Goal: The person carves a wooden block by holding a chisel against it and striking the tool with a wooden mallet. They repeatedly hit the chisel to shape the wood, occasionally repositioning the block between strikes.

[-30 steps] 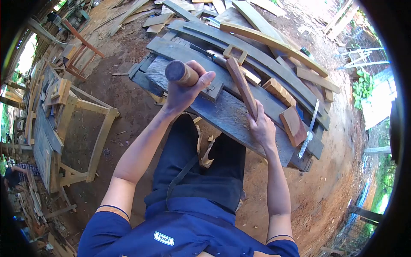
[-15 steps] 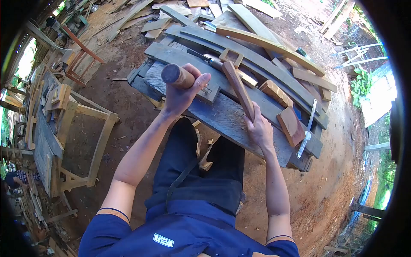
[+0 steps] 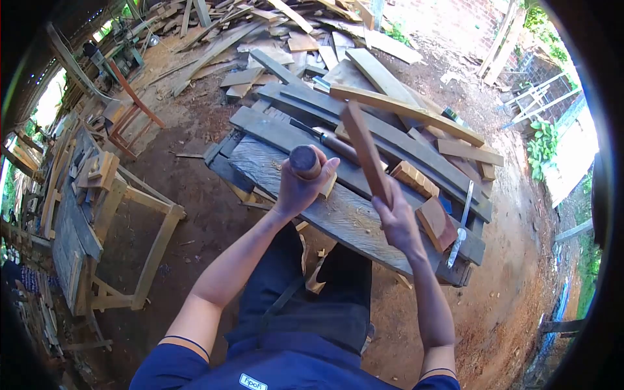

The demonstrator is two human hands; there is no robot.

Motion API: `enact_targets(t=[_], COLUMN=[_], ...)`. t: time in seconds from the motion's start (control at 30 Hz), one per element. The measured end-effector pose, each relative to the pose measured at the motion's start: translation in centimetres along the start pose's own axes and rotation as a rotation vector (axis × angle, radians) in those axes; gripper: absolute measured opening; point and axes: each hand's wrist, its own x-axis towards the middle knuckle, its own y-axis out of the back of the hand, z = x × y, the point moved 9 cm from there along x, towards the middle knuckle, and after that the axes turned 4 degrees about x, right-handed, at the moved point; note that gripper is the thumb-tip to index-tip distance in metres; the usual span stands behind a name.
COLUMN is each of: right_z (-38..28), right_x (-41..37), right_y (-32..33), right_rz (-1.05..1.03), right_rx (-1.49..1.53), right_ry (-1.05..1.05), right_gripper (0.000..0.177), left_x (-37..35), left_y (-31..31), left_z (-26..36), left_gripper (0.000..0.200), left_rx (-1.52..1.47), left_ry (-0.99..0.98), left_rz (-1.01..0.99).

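My left hand [image 3: 300,186] is closed around a thick round wooden handle [image 3: 304,161], apparently a chisel's, its dark worn end facing up. The blade is hidden below the fist. A small pale wood block [image 3: 329,188] shows partly beside that hand on the grooved workbench board [image 3: 260,159]. My right hand [image 3: 398,224] grips the lower end of a brown wooden bar [image 3: 365,146], which slants up and left over the bench, apart from the handle. Wood shavings lie on the board between my hands.
A stepped wood block [image 3: 415,179], a reddish wood block [image 3: 435,224] and a metal rule [image 3: 467,205] lie on the bench's right side. Long planks [image 3: 406,110] stack along its far side. Another wooden bench [image 3: 156,201] stands left, a chair frame [image 3: 133,107] behind it.
My left hand with the handle has moved right and closer to my body over the bench. The bar's upper end has risen. The view has tilted up slightly.
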Motion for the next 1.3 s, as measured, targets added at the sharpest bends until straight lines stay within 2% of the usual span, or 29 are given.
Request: enact_targets(t=[0.07,0.13,0.17,0.2,0.23,0.27,0.33,0.37,0.4,0.43,0.47,0.53,0.57,0.6,0.7,0.73,0.77,0.83,0.87,0.93,1.03,1.07,1.1,1.17,1.3], right_z=[-8.3,-15.2,-16.4,-18.4,-19.5,-18.1,-17.3,-17.2,-18.8,-19.6,-19.4,-16.6,-15.6,-14.5,-11.6,-8.8,-5.6,-1.1,1.3,5.1,7.6,7.8,8.1,8.0,7.2], right_x=[-2.1,-4.9,-5.5,-6.7,-7.6,-6.3,-5.6,-5.8,-6.6,-7.7,-7.7,-6.3,-5.4,-5.2,-4.0,-2.8,-1.9,-0.4,0.2,0.9,1.2,1.4,1.6,1.5,1.2], right_y=[1.9,3.9,4.2,3.9,3.5,2.0,1.4,1.3,1.9,2.7,2.4,0.4,-0.3,-0.1,0.3,0.3,0.0,-0.8,-1.0,-1.9,-2.0,-1.9,-2.0,-2.3,-2.4], right_rz=[0.024,0.155,0.164,0.168,0.17,-0.004,-0.135,-0.13,-0.035,0.052,0.043,-0.129,-0.176,-0.159,-0.114,-0.113,-0.111,-0.094,-0.072,-0.045,-0.013,0.005,0.002,0.006,0.021], right_rx=[0.116,0.077,0.085,-0.038,-0.166,-0.363,-0.537,-0.541,-0.296,-0.041,-0.036,-0.412,-0.201,-0.204,-0.108,0.016,0.14,0.104,0.06,0.054,-0.014,-0.077,-0.1,-0.172,-0.319], right_ry=[0.218,0.528,0.514,0.621,0.726,0.597,0.471,0.46,0.604,0.733,0.724,0.456,0.515,0.521,0.426,0.246,0.065,0.021,-0.025,-0.067,-0.101,-0.084,-0.084,-0.081,-0.066], right_gripper=[0.055,0.054,0.054,0.054,0.054,0.056,0.057,0.057,0.055,0.054,0.054,0.057,0.057,0.057,0.055,0.054,0.054,0.054,0.054,0.055,0.055,0.055,0.054,0.054,0.054], left_x=[0.2,0.5,0.4,0.3,0.5,0.4,-0.8,-0.7,-0.6,-0.6,-1.0,-1.6,-1.6,-1.4,-2.6,-2.9,-3.3,-3.6,-3.4,-4.1,-4.7,-4.8,-4.3,-4.0,-0.7], left_y=[-0.3,-0.5,-0.5,-0.8,-0.3,0.1,0.5,0.6,0.9,0.6,0.7,0.5,0.5,0.7,2.1,2.6,3.6,5.5,6.1,8.5,11.9,12.6,13.0,14.0,15.5], left_z=[0.4,0.2,-0.1,0.1,1.6,2.8,1.6,1.3,1.0,0.6,0.1,0.2,1.2,1.2,-1.0,-0.9,-1.2,-2.6,-2.8,-5.7,-8.8,-9.1,-9.1,-9.3,-9.9], left_gripper=[0.018,0.019,0.014,0.014,0.009,0.005,0.004,0.005,0.007,0.009,0.009,0.012,0.015,0.015,0.016,0.016,0.015,0.014,0.014,0.014,0.032,0.038,0.038,0.056,0.069], left_rx=[0.009,0.03,0.083,0.088,-0.003,-0.1,-0.159,-0.144,-0.124,-0.103,-0.099,-0.097,-0.032,-0.038,-0.136,-0.135,-0.248,-0.411,-0.405,-0.74,-0.857,-0.856,-0.846,-0.781,-0.723], left_ry=[0.02,0.096,0.134,0.144,0.028,-0.088,-0.09,-0.062,-0.028,0.017,0.03,-0.053,-0.111,-0.126,0.062,0.071,0.125,0.226,0.229,0.434,0.612,0.636,0.637,0.661,0.529], left_rz=[0.013,0.003,-0.049,-0.072,0.014,0.109,0.137,0.147,0.158,0.067,0.07,0.042,0.015,0.007,-0.046,-0.04,0.029,0.148,0.143,0.416,0.723,0.82,0.827,0.937,0.925])
